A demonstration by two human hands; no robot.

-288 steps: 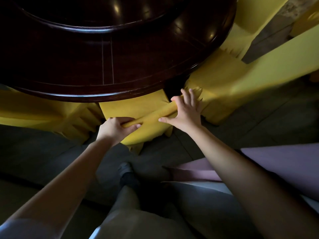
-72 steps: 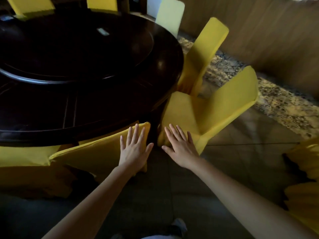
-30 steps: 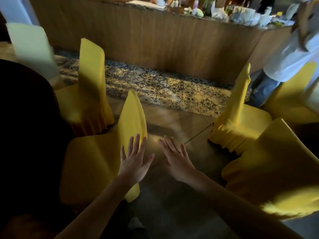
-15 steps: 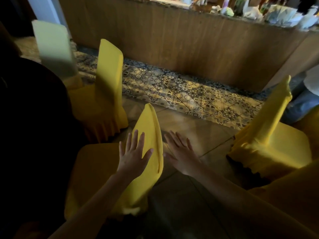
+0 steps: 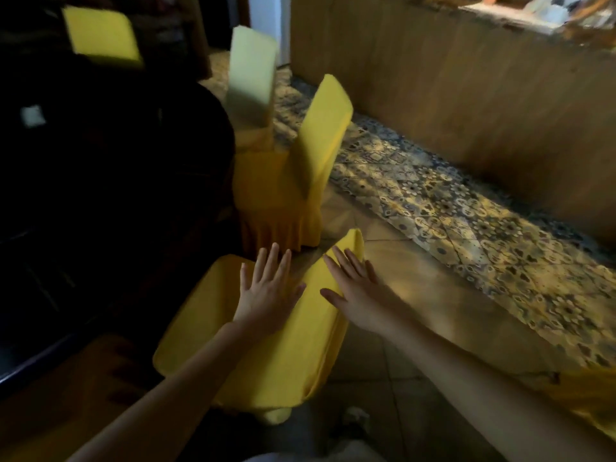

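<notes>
A chair in a yellow cloth cover (image 5: 206,315) stands right below me, its seat pushed toward the dark round table (image 5: 100,181). My left hand (image 5: 266,291) is spread flat with straight fingers over the seat and the inner side of the backrest. My right hand (image 5: 356,288) is also flat and open, over the top of the yellow backrest (image 5: 350,245). Whether either palm touches the cloth cannot be told. Neither hand holds anything.
A second yellow-covered chair (image 5: 300,181) stands beyond, a paler one (image 5: 250,75) behind it, and another (image 5: 100,35) across the table. A wooden counter wall (image 5: 466,95) runs along the right, above patterned floor tiles (image 5: 466,228). More yellow cloth (image 5: 590,395) shows at the lower right.
The view has swung left and down since half a second ago. Both open hands now sit over the near chair, the right one reaching its backrest top. The chairs at the right have left view.
</notes>
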